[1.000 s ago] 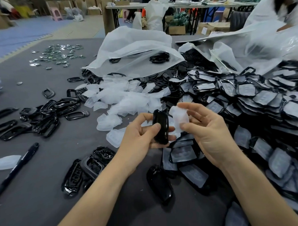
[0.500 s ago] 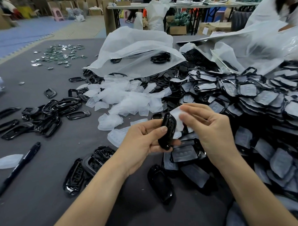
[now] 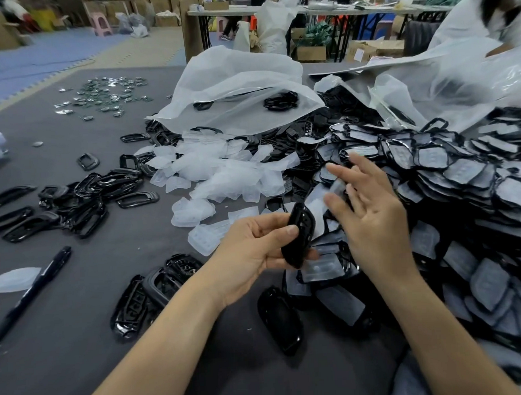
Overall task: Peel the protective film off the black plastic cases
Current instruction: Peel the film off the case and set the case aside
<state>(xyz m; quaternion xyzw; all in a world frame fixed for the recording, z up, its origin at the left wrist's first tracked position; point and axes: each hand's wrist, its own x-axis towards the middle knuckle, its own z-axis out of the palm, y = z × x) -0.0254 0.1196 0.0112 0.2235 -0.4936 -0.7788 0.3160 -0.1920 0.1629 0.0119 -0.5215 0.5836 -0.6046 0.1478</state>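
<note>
Where half a second ago the right hand (image 3: 371, 222) pinched the film it had pulled from the case, its grip has now sprung wide, fingers (image 3: 346, 171) spread and blurred. A pale smear beside them may be that film (image 3: 338, 187) going free, though I cannot tell whether it still touches them. The left hand (image 3: 249, 251) keeps its grip closed round the case (image 3: 298, 236), thumb on the near face, holding it upright above the middle of the desk (image 3: 80, 339). The case shows glossy black with its cut-outs bare, so I judge this one peeled; what is left is to put it down and take another. Just under the hands lie filmed cases (image 3: 322, 267), and a bare one (image 3: 281, 319) lies nearer the near edge. Beyond the hands a pile of shed films (image 3: 222, 175) covers the desk's middle, and a heap (image 3: 461, 173) of cases not yet peeled runs along the right edge, so much of the job remains. Toward the far edge a white bag (image 3: 242, 78) lies slumped with its mouth open, and dark parts (image 3: 280, 102) show dimly through its wall. At the far right corner a clear bag (image 3: 427, 91) sags over the top of the heap; dark cases show through it too, and the heap seems to spill from its mouth.
</note>
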